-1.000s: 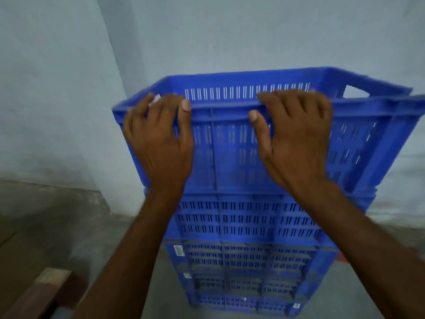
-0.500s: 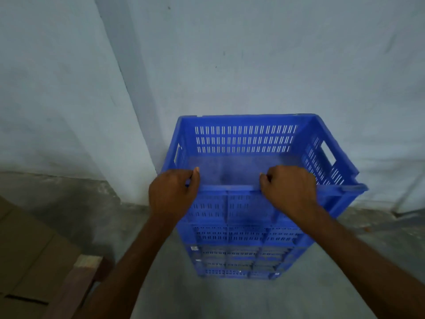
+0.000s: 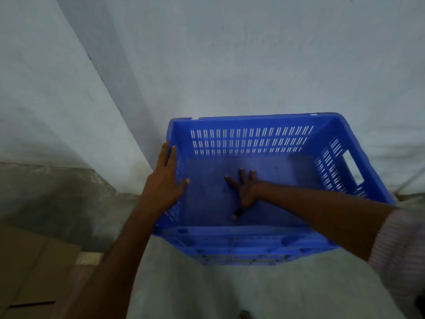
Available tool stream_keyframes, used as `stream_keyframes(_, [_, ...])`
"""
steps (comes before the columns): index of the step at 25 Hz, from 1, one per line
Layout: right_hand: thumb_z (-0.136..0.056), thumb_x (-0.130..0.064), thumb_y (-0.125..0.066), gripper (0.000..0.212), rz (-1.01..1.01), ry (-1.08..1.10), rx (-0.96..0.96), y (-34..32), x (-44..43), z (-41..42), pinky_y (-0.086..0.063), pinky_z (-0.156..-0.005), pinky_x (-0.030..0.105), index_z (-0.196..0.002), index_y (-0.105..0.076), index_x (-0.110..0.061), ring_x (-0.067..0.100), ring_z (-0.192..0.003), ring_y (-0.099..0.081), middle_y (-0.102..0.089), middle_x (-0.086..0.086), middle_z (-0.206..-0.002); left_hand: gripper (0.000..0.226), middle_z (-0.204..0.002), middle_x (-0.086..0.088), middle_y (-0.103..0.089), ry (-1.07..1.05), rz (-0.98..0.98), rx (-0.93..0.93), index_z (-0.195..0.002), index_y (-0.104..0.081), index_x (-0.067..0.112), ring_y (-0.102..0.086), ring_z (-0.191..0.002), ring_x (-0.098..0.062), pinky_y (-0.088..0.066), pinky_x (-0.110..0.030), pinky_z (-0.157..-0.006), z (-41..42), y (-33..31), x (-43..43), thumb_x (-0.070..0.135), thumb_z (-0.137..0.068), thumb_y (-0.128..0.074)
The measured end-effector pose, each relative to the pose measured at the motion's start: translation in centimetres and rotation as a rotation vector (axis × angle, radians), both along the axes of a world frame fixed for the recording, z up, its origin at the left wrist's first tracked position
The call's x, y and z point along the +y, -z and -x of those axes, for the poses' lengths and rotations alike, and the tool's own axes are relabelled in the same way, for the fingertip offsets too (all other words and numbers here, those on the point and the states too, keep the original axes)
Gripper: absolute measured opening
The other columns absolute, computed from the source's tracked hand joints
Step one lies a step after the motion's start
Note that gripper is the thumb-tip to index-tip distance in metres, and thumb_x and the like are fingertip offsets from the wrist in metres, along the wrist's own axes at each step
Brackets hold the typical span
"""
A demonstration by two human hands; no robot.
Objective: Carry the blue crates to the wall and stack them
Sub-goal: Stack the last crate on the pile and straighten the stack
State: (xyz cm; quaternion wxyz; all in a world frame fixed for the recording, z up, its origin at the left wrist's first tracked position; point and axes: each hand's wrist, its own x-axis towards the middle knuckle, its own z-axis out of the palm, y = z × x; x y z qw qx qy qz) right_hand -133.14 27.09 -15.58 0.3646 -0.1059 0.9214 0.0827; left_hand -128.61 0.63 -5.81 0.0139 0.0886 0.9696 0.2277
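The top blue crate (image 3: 253,120) already sits on the pile of blue crates (image 3: 234,259), right by the wall (image 3: 253,65) at 12 o'clock. So this one looks just about stacked. I think only a little push to set it straight is left, and maybe more crates to fetch, but none show here. The crate has nothing in it but the right hand (image 3: 245,189), flat on the bottom, fingers spread wide, holding nothing. The left hand (image 3: 164,183) lies at 9 o'clock on the crate's side, fingers straight, thumb inside. Some cardboard (image 3: 30,261) lies on the floor (image 3: 57,192) at 8 o'clock
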Motion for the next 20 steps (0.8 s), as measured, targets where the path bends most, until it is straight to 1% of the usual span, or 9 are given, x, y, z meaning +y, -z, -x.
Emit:
stream_keyframes(3, [-0.05, -0.083, -0.077, 0.151, 0.054, 0.008, -0.008, 0.3, 0.4, 1.1, -0.008, -0.111, 0.077, -0.152, 0.027, -0.043, 0.052, -0.146, 0.024, 0.037, 0.015, -0.159, 0.095, -0.17, 0.002, 0.012, 0.009, 0.005, 0.063, -0.163, -0.002, 0.02, -0.053, -0.129, -0.039, -0.051, -0.046, -0.094, 1.0, 0.3, -0.2, 0.019, -0.093, -0.068])
stream_keyframes(4, [-0.052, -0.082, -0.077, 0.15, 0.064, 0.021, -0.007, -0.1, 0.6, 1.6, -0.008, -0.111, 0.077, -0.152, 0.028, -0.043, 0.051, -0.146, 0.024, 0.038, 0.015, -0.158, 0.095, -0.17, -0.001, 0.013, 0.018, 0.014, 0.065, -0.163, -0.001, 0.019, -0.057, -0.124, -0.042, -0.052, -0.046, -0.092, 1.5, 0.0, 0.0, 0.018, -0.093, -0.066])
stream_keyframes(8, [-0.059, -0.08, -0.075, 0.147, -0.011, -0.087, 0.064, -0.4, 0.0, 0.6, -0.003, -0.122, 0.057, -0.157, 0.023, -0.028, 0.05, -0.15, 0.011, 0.022, 0.033, -0.159, 0.09, -0.17, 0.0, 0.012, 0.035, 0.045, 0.054, -0.163, -0.008, 0.021, -0.06, -0.114, -0.045, -0.052, -0.047, -0.089, 0.7, 0.0, -0.1, 0.011, -0.092, -0.063])
stream_keyframes(11, [-0.054, -0.085, -0.072, 0.149, -0.013, -0.072, 0.063, -0.5, 0.2, 1.3, -0.008, -0.123, 0.058, -0.157, 0.02, -0.03, 0.05, -0.151, 0.007, 0.02, 0.029, -0.161, 0.086, -0.171, -0.003, 0.008, 0.02, 0.052, 0.069, -0.162, -0.018, 0.018, -0.061, -0.112, -0.047, -0.053, -0.048, -0.087, 1.4, 0.3, -0.4, 0.009, -0.089, -0.063])
stream_keyframes(13, [-0.055, -0.082, -0.075, 0.143, 0.042, 0.0, 0.017, -2.4, -0.3, 1.3, -0.012, -0.125, 0.049, -0.161, 0.006, -0.029, 0.041, -0.154, -0.001, 0.006, 0.019, -0.168, 0.085, -0.17, -0.004, 0.008, 0.075, 0.094, 0.091, -0.161, -0.02, 0.019, -0.063, -0.105, -0.046, -0.056, -0.048, -0.084, 2.1, 0.2, -0.3, 0.013, -0.09, -0.065])
stream_keyframes(15, [-0.073, -0.069, -0.074, 0.113, 0.156, 0.023, 0.022, -5.5, -0.3, 0.1, -0.023, -0.121, 0.035, -0.16, -0.022, -0.019, 0.031, -0.151, -0.025, -0.023, 0.011, -0.166, 0.081, -0.171, -0.004, 0.005, 0.103, 0.078, 0.074, -0.159, -0.027, 0.019, -0.061, -0.112, -0.044, -0.054, -0.047, -0.087, 1.4, -0.1, -0.5, 0.019, -0.089, -0.067])
stream_keyframes(16, [-0.081, -0.07, -0.067, 0.098, 0.224, 0.059, 0.057, -7.0, 0.1, -1.4, -0.027, -0.119, 0.033, -0.157, -0.033, -0.016, 0.028, -0.147, -0.034, -0.033, 0.009, -0.162, 0.075, -0.171, -0.004, 0.001, 0.09, 0.054, 0.07, -0.157, -0.032, 0.018, -0.057, -0.122, -0.042, -0.051, -0.048, -0.093, 1.0, -0.3, -0.7, 0.025, -0.09, -0.066])
stream_keyframes(18, [-0.082, -0.082, -0.048, 0.095, 0.271, 0.215, 0.165, -10.3, 2.3, -6.5, -0.029, -0.118, 0.039, -0.153, -0.04, -0.021, 0.027, -0.145, -0.039, -0.04, 0.004, -0.16, 0.072, -0.17, -0.006, -0.008, 0.057, 0.113, 0.127, -0.154, -0.039, 0.015, -0.038, -0.143, -0.036, -0.04, -0.053, -0.109, -0.3, -1.2, -0.5, 0.046, -0.091, -0.056])
stream_keyframes(20, [-0.083, -0.088, -0.033, 0.089, 0.238, 0.401, 0.439, -12.6, 6.3, -12.9, -0.029, -0.116, 0.05, -0.149, -0.044, -0.029, 0.031, -0.142, -0.042, -0.045, 0.003, -0.155, 0.077, -0.171, -0.004, -0.006, 0.031, 0.194, 0.128, -0.156, -0.033, 0.017, -0.017, -0.153, -0.033, -0.026, -0.058, -0.117, -2.9, -1.6, 0.7, 0.059, -0.093, -0.05])
